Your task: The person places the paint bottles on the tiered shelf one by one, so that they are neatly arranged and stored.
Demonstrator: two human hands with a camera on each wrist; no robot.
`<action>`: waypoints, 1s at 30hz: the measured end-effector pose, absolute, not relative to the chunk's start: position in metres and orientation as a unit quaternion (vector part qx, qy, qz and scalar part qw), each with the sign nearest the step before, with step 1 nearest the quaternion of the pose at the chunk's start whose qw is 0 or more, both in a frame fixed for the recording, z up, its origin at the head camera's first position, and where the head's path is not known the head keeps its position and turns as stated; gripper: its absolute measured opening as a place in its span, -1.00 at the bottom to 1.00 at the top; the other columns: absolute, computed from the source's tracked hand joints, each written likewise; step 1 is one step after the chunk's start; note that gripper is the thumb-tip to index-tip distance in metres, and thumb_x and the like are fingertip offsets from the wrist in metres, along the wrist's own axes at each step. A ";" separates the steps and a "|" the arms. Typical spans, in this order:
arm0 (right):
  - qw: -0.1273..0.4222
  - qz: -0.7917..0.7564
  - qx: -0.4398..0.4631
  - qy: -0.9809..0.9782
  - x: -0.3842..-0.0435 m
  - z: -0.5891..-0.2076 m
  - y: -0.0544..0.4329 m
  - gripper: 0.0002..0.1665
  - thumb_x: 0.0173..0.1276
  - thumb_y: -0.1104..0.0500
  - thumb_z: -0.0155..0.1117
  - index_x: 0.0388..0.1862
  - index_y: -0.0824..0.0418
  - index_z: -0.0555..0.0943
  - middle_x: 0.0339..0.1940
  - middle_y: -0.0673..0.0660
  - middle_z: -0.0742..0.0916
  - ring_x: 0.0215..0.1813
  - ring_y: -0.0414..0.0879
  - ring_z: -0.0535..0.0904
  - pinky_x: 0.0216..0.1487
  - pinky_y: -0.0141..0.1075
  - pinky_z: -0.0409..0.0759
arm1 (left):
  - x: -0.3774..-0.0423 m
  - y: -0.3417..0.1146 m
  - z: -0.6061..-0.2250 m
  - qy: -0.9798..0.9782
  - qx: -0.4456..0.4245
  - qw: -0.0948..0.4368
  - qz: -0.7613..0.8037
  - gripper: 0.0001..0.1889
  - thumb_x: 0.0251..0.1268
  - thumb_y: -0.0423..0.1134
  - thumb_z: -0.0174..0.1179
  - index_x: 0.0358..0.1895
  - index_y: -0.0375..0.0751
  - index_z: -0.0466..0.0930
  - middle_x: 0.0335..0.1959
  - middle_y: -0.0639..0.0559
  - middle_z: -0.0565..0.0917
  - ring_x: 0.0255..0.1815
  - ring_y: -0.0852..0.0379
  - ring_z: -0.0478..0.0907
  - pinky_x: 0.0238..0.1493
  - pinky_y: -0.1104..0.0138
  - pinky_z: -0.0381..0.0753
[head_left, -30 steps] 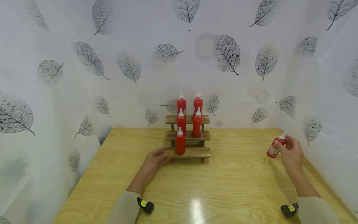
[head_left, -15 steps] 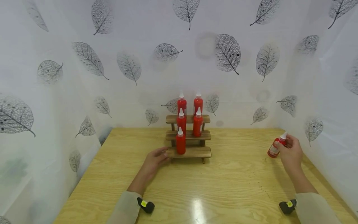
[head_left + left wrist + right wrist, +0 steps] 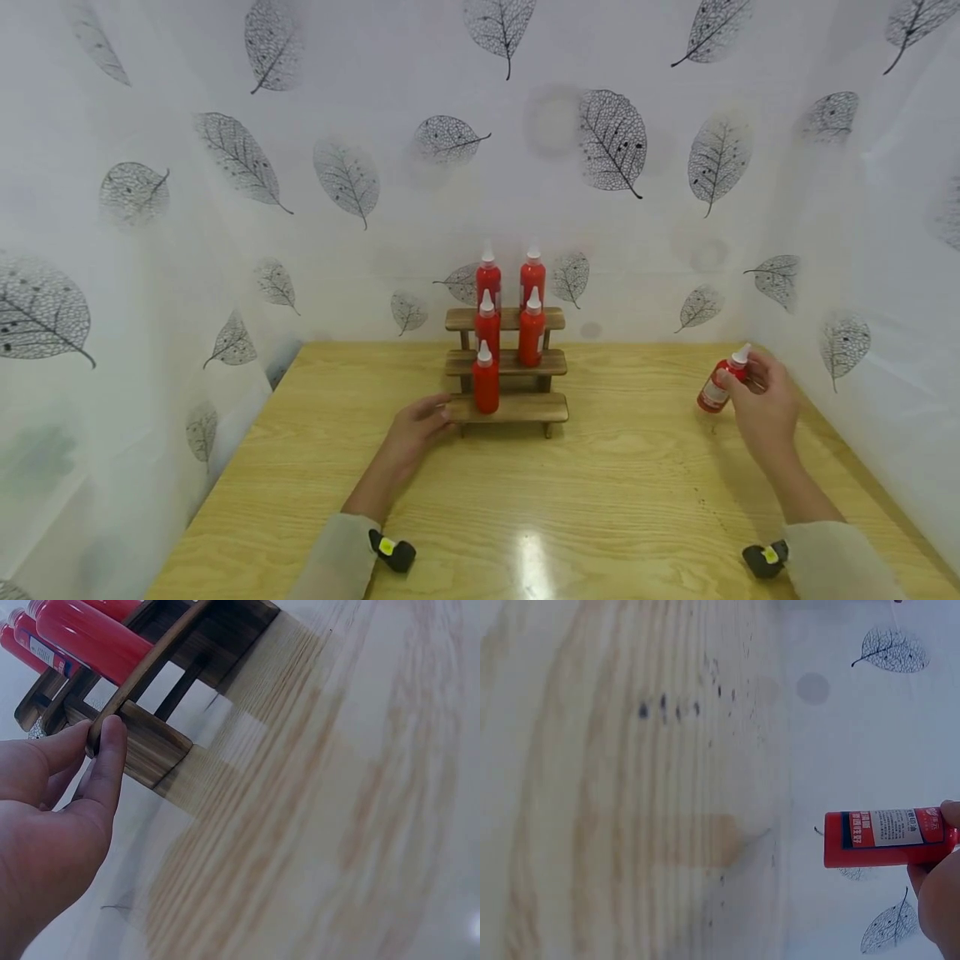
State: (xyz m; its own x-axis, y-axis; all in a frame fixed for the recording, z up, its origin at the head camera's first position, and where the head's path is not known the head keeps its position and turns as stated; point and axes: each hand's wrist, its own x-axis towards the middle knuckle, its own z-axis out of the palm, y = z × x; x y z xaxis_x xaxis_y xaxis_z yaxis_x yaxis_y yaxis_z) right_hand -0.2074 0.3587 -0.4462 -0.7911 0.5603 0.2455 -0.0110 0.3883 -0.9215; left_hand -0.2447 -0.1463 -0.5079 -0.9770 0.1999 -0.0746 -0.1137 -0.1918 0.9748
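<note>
At the right of the head view my right hand [image 3: 771, 417] grips a red squeeze bottle [image 3: 718, 388] by its upper part, the white nozzle tilted up to the right. The bottle's printed label [image 3: 889, 829] shows in the right wrist view. My left hand [image 3: 411, 433] pinches the left end of the lowest shelf of a three-step wooden display rack [image 3: 532, 407], thumb and fingers around the shelf end [image 3: 105, 727]. Matching red bottles stand on the rack: one at left on the bottom step [image 3: 486, 387], two on the middle, two on top.
A wood-grain table [image 3: 600, 500] bears the rack, with small dark marks on its right part. A pale curtain with leaf prints [image 3: 645, 208] hangs behind and along both sides, close to the right hand.
My right hand has moved slightly left with the squeeze bottle, which also rises a little. The left hand stays on the rack's lowest shelf.
</note>
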 end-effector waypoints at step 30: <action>0.224 0.595 0.096 -0.766 -0.208 -0.438 0.169 -0.42 0.30 0.25 0.47 0.27 0.27 0.52 0.16 0.24 0.69 0.18 -0.28 0.57 0.29 -0.37 0.61 | -0.242 -0.143 -0.507 0.614 0.019 0.096 0.784 -0.56 0.45 -0.49 0.11 0.35 -0.50 0.40 0.03 -0.13 0.59 -0.11 0.15 0.68 0.11 0.29 0.73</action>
